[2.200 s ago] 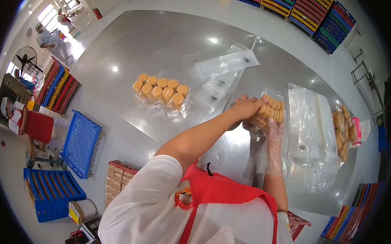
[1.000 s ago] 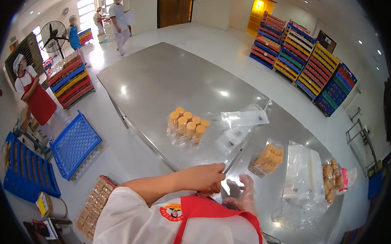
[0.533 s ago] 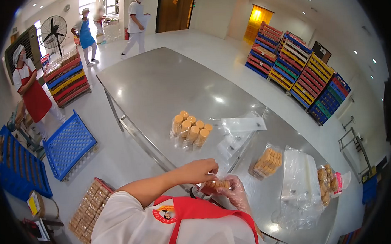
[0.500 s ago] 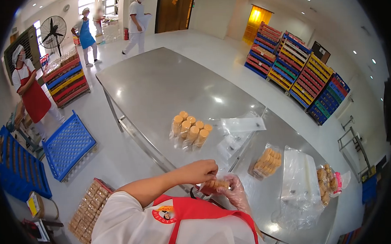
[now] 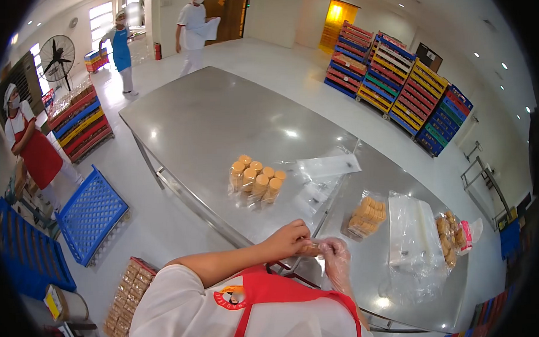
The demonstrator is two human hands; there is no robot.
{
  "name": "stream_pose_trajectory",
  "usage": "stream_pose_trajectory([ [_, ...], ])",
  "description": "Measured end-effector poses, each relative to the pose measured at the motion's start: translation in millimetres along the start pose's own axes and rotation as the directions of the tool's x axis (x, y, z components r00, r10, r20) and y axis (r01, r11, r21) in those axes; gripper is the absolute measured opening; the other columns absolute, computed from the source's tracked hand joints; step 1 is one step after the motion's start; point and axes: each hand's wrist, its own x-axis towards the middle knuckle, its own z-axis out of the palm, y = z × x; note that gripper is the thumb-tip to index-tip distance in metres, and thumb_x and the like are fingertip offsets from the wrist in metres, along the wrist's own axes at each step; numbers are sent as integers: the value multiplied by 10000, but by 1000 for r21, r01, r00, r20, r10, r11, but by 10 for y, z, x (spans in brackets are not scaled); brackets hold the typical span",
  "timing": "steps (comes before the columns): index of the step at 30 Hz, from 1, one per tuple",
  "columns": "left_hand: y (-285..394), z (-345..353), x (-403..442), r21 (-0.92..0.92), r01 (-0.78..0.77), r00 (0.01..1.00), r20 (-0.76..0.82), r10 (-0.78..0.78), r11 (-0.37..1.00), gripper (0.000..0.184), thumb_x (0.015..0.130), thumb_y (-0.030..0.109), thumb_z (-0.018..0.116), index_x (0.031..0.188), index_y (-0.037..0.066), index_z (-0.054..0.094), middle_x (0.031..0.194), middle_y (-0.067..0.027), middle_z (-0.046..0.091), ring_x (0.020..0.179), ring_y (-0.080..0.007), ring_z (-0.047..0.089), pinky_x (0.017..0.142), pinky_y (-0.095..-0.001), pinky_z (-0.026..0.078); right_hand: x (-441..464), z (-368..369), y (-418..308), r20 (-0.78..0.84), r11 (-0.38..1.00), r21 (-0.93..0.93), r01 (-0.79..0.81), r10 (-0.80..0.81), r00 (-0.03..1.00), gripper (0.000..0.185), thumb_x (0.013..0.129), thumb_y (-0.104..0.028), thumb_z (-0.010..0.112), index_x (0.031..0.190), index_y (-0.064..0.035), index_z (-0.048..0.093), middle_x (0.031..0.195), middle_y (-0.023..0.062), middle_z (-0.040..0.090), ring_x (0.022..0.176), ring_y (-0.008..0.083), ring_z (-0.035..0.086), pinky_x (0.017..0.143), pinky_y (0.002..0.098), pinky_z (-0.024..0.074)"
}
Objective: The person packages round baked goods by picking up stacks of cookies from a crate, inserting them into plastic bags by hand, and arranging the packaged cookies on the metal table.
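At the table's near edge, my bare left hand (image 5: 288,239) and my right hand (image 5: 336,256), in a clear plastic glove, are closed on a small clear pack of round biscuits (image 5: 309,248) between them. My fingers partly hide it. Ahead on the steel table (image 5: 220,111) stands a group of upright biscuit packs (image 5: 256,179) in clear wrap. Flat clear plastic bags (image 5: 329,165) lie just right of that group. Nearer my right hand is a bag of stacked biscuits (image 5: 367,216).
To the right lie a pile of clear plastic sheets (image 5: 412,232) and bagged round baked goods (image 5: 446,238). Blue crates (image 5: 93,213) and a crate of packed goods (image 5: 128,301) stand on the left floor. Coloured crate stacks (image 5: 391,84) line the back. Several people (image 5: 37,150) stand beyond.
My view has shifted slightly. The biscuit pack has turned and shows less between my hands, and my left fingers now reach over its left end. The person at the back has moved nearer.
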Motion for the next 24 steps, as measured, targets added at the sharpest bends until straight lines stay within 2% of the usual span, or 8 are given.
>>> stream_pose_trajectory([
  [3, 8, 24, 32, -56, -13, 1000, -6, 13, 998, 143, 883, 149, 654, 927, 24, 600, 966, -126, 526, 881, -292, 552, 773, -355, 461, 4, -23, -50, -33, 997, -2, 74, -74, 997, 93, 872, -50, 641, 933, 17, 659, 884, 78, 603, 761, 150, 571, 731, 288, 473],
  [8, -129, 118, 71, -110, -118, 989, -102, 107, 987, 183, 908, 193, 660, 948, 28, 591, 966, -106, 546, 858, -242, 560, 757, -335, 465, 41, -162, 157, 8, 983, 160, -86, 86, 996, 76, 872, -83, 670, 913, -23, 649, 790, 24, 584, 717, 117, 535, 666, 263, 446],
  [11, 11, -7, 39, -233, 199, 959, -153, -238, 952, 240, 926, 230, 669, 998, 21, 575, 948, -40, 550, 894, -171, 545, 728, -330, 470, 51, -393, 58, -16, 918, 337, -211, 229, 973, 75, 899, -114, 652, 919, -57, 608, 741, -1, 548, 667, 95, 500, 620, 249, 434],
  [16, -289, 230, -10, -251, 315, 941, 212, -266, 915, 796, 798, 361, 805, 1394, 34, 392, 1240, -143, 502, 1072, -203, 557, 885, -315, 497, -60, -604, 206, 94, 672, 668, -321, 351, 932, 75, 944, -115, 598, 969, -99, 528, 693, -1, 502, 567, 95, 451, 537, 259, 429],
  [19, -264, 434, 139, -381, 198, 945, 318, -73, 903, 808, 788, 319, 820, 1401, 17, 389, 1289, -133, 516, 1168, -198, 541, 963, -319, 470, -81, -681, 111, 112, 531, 791, -304, 364, 925, 79, 937, -90, 608, 917, -102, 533, 693, 10, 523, 557, 105, 465, 540, 268, 443],
  [20, -198, 450, 184, -492, 344, 904, 403, -141, 800, 753, 782, 229, 831, 1372, 11, 417, 1291, -110, 547, 1198, -177, 540, 1000, -323, 450, -89, -695, 62, 106, 472, 832, -292, 382, 918, 96, 933, -79, 615, 886, -103, 536, 693, 13, 531, 554, 109, 471, 544, 270, 450],
  [23, -177, 629, 303, -636, 345, 928, 341, -150, 690, 666, 777, 124, 826, 1322, 11, 460, 1227, -75, 588, 1139, -156, 572, 992, -325, 456, -138, -884, 246, 128, 463, 849, -254, 285, 950, 121, 898, -115, 674, 924, -100, 557, 771, 22, 563, 638, 122, 520, 594, 295, 481],
  [24, -115, 659, 359, -643, 319, 939, 313, -141, 696, 582, 775, 63, 814, 1260, 20, 495, 1183, -56, 599, 1100, -156, 590, 974, -329, 473, -141, -972, 311, 92, 598, 765, -240, 268, 959, 178, 880, -144, 700, 967, -101, 551, 816, 27, 576, 686, 133, 542, 603, 303, 486],
])
